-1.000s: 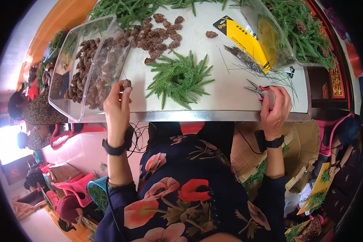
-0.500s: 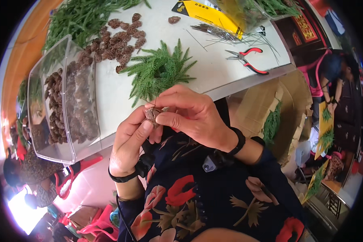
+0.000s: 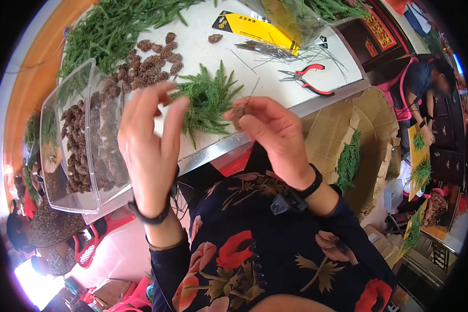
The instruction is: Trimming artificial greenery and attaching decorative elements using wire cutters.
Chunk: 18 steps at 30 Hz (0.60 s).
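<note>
Right hand (image 3: 275,138) is pinching a small brown pine cone (image 3: 238,113) with a thin wire, held above the counter (image 3: 203,57) edge. Left hand (image 3: 150,140) is hovering beside it, fingers (image 3: 172,117) spread loose, gripping nothing. Green sprig (image 3: 208,99) is lying just behind; clear bin (image 3: 83,151) of cones at left, red pliers (image 3: 304,78) farther right.

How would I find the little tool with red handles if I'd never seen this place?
Start at the white table and go to its right-hand end, just past the yellow package. There the pliers lie flat beside a scatter of thin wires. They are the only metal thing with red grips; everything around is green sprigs or brown cones.
</note>
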Available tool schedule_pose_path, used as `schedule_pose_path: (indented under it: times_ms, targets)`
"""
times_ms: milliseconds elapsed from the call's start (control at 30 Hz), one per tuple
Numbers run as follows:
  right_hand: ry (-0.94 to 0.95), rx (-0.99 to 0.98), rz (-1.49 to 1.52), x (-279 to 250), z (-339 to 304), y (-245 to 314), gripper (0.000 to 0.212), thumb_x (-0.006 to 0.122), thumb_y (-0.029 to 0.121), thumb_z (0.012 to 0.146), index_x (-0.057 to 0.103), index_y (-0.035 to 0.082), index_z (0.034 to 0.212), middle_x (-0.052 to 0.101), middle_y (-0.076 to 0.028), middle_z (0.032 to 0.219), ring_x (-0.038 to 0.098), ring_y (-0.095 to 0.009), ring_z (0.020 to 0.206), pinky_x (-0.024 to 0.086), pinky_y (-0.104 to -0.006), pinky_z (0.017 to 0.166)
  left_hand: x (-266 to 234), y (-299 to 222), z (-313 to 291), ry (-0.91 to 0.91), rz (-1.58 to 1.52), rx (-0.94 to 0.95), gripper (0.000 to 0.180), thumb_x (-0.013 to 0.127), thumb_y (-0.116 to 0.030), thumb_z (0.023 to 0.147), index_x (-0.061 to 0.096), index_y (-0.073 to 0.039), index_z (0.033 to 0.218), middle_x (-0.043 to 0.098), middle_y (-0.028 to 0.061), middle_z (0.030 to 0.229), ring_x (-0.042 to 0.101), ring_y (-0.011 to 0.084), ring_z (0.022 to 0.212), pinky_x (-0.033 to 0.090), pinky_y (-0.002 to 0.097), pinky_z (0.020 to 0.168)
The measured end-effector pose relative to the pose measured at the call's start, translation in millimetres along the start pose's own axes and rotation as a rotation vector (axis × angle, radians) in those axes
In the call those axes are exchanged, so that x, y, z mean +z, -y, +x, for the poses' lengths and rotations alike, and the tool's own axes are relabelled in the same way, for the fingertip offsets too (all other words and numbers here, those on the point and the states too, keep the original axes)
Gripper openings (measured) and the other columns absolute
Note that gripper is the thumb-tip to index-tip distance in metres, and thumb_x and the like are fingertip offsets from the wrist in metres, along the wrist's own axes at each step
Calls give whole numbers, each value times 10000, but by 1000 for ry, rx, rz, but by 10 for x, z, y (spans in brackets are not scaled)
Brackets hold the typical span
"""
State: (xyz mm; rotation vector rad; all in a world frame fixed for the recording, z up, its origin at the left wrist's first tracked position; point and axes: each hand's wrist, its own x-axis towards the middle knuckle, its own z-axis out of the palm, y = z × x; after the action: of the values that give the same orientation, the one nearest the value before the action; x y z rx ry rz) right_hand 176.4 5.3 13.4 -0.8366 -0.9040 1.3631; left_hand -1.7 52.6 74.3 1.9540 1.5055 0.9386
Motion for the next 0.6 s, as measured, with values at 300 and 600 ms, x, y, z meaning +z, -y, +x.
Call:
schedule_pose_path:
  times_ms: [300,600]
  targets:
    - [-140,-85,-122,-206,75,-33,289,659,32,886,569,-12,1158,651,-40,988,580,-62,834,455,-189,665,285,366,384,21,324,323,167,665,-113,822,665,-12,955,654,143,873,608,302,703,480,371,644]
    - [-37,-193,-395,142,224,133,307,700,-8,838,590,-13,1124,651,-35,941,602,-53,767,474,-187,651,137,288,129,-207,-223,-48,124,680,-50,837,652,-7,950,645,25,870,529,40,665,401,193,552]
